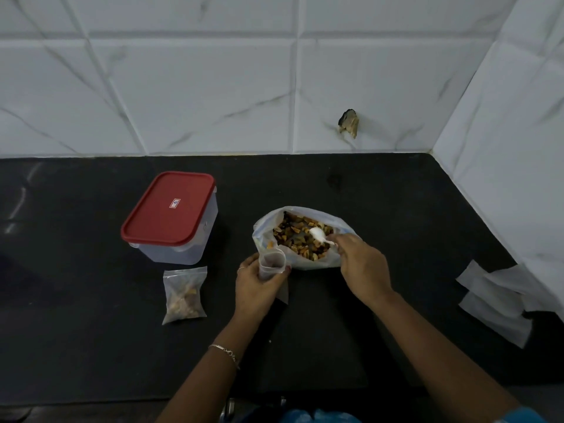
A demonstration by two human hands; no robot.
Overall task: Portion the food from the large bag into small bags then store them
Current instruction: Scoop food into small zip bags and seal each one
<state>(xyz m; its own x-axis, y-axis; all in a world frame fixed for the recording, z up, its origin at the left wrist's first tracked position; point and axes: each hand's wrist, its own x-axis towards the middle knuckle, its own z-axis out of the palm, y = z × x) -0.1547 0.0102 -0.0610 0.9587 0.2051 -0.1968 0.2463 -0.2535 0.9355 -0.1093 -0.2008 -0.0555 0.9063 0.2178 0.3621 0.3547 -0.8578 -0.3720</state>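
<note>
A large clear bag (265,228) lies open on the black counter, full of brown and yellow dried food pieces (297,238). My right hand (363,265) grips a white plastic spoon (319,235) whose bowl rests over the food. My left hand (258,283) holds a small clear bag (271,262) upright with its mouth open, right beside the large bag's near-left edge. A filled, closed small bag (184,296) lies flat on the counter to the left.
A clear plastic box with a red lid (171,215) stands at the back left, lid on. Several empty small bags (496,303) lie at the right by the tiled side wall. A tiled wall bounds the counter (76,300) at the back.
</note>
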